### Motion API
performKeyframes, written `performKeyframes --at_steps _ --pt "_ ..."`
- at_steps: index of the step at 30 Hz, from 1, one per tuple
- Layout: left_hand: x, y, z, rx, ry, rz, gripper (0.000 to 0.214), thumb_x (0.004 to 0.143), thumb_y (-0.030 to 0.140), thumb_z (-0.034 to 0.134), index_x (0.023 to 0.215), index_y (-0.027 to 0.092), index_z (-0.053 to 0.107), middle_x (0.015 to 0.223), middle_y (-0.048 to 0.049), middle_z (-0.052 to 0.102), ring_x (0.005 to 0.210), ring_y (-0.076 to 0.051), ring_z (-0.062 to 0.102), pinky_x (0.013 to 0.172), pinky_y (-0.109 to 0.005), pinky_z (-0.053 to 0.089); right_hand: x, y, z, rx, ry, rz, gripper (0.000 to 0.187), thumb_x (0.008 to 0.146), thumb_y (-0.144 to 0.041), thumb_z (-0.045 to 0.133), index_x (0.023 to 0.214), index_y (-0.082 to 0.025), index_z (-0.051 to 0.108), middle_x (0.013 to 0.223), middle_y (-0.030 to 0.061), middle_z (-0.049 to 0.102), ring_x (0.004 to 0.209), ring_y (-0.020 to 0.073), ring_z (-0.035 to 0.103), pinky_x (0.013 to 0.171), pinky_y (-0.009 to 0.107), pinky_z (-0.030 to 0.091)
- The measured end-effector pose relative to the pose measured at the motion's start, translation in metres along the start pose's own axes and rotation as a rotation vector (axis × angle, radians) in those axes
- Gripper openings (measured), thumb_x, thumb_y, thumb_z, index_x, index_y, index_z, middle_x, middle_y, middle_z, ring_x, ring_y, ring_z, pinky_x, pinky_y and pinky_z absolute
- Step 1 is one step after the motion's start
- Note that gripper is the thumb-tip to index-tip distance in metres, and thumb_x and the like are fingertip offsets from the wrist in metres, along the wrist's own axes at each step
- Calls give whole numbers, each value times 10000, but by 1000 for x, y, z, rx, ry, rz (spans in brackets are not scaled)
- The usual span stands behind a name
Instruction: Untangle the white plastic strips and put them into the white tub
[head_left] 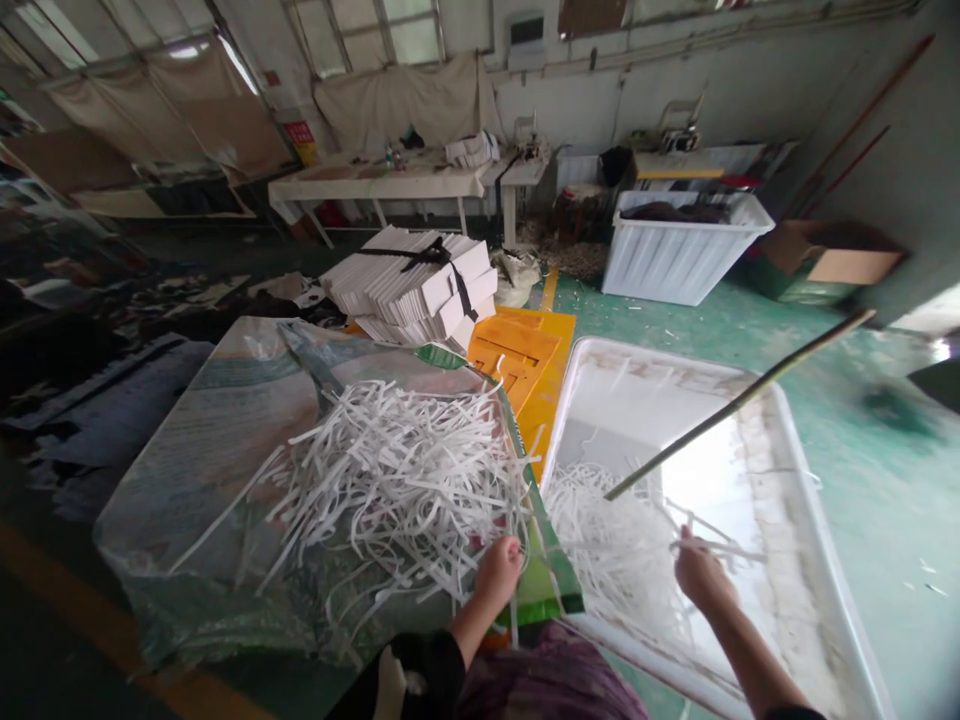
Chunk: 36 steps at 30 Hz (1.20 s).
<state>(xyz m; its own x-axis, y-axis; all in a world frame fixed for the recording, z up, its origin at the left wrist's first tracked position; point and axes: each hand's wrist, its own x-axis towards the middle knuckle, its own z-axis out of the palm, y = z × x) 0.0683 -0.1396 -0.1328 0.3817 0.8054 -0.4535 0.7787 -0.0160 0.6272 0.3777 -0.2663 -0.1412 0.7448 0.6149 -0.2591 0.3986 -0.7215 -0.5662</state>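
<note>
My left hand point(496, 572) is closed on the rim of a large woven sack point(225, 440), at the edge of a heap of white paper strips point(397, 480) that spills from the sack's mouth. My right hand point(699, 572) reaches into a big white plastic tub point(795, 500) and pinches a few white strips there. More white strips point(607, 540) lie in the tub's near left corner. A long thin stick point(739, 400) leans across the tub from its middle up to the right.
A tied bundle of white cardboard pieces point(420, 285) sits behind the sack, beside an orange plastic pallet point(521, 360). Another white tub point(679, 245), a cardboard box point(825, 260) and long tables point(390, 180) stand at the back. The floor is green, with dark scraps at the left.
</note>
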Motion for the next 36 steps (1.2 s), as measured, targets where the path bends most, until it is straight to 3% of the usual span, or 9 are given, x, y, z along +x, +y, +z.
performKeyframes --at_steps 3,6,9,12,20,24,28,31,36 --pt "-6 -36 -6 82 -18 -42 241 723 109 555 942 165 638 1003 -84 655 1019 -220 576 906 -334 403 -30 -48 51 72 -202 -135 323 718 -209 436 970 -124 619 945 159 652 810 228 631 733 355 476" --pt "-13 -48 -1 184 -72 -20 275 667 98 617 931 166 655 1019 -108 655 1072 -269 548 949 -382 356 -64 -101 114 205 -509 -87 174 745 -301 481 757 -175 600 627 21 609 538 146 573 518 255 430" --pt "-18 -49 8 207 -87 -27 185 740 98 521 814 161 678 919 -113 678 1018 -268 583 932 -399 357 -84 -127 156 193 -562 -22 235 687 -275 565 502 -185 452 425 -32 454 421 104 485 418 202 336" --pt "-21 -46 10 116 -61 -47 220 769 113 464 759 156 679 846 -100 694 901 -235 630 826 -340 415 -89 -131 167 220 -593 26 191 681 -240 526 520 -184 440 428 -42 465 375 89 463 359 184 301" --pt "-14 -39 -35 -177 145 -93 181 719 168 467 657 168 637 602 -10 651 634 -155 617 602 -229 422 -87 -136 104 554 -488 27 328 695 -487 515 607 -175 468 458 -40 489 404 91 469 357 192 323" --pt "0 -44 -88 -452 467 -105 156 714 246 485 671 182 621 561 4 618 570 -161 599 570 -245 448 -50 -97 38 714 -102 111 349 644 -502 591 723 -169 526 684 63 605 559 152 577 444 249 430" --pt "15 -28 -120 -519 687 32 205 742 321 507 813 182 640 756 -53 679 679 -183 628 667 -297 494 -13 -44 -4 661 232 394 397 654 -516 538 883 -191 527 927 234 627 716 278 651 527 351 505" --pt "16 4 -101 -396 560 237 251 808 261 441 924 184 650 896 -84 688 821 -189 631 773 -317 491 -10 -45 13 571 166 378 641 655 -576 515 1122 -140 463 1130 297 544 806 305 654 547 343 530" --pt "9 34 -40 47 -98 594 251 741 157 545 945 217 679 992 -63 678 948 -191 610 867 -289 464 -32 -109 109 459 -64 -4 723 723 -585 448 1267 -116 365 1253 225 469 863 260 631 654 369 551"
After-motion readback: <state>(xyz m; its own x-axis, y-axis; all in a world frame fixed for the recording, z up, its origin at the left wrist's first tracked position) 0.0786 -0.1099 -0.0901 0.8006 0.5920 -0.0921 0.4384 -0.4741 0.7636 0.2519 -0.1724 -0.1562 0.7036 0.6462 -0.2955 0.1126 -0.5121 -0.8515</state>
